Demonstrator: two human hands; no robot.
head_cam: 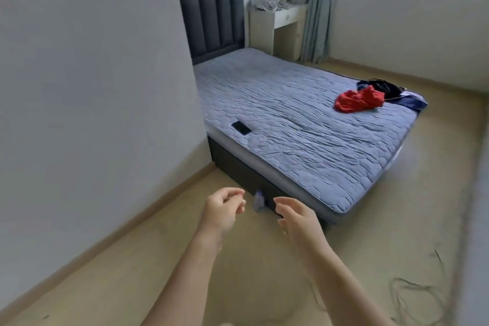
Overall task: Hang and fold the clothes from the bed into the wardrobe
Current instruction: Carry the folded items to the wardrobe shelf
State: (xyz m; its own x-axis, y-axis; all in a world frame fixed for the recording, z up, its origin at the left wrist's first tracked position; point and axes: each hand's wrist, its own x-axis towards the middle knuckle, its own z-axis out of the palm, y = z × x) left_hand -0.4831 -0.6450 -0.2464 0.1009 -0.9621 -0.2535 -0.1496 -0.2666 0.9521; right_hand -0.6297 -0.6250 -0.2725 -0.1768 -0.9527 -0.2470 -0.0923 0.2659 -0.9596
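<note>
A bed with a blue quilted cover fills the middle of the room. At its far right corner lies a crumpled red garment, with a black garment and a dark blue one behind it. My left hand and my right hand are held out over the floor in front of the bed's near end. Both are empty, with fingers loosely curled. The clothes are far from both hands. No wardrobe is in view.
A black phone lies on the bed near the left edge. A small purple object sits on the floor against the bed base. A white wall stands at left. A small desk, curtain and window are at the back.
</note>
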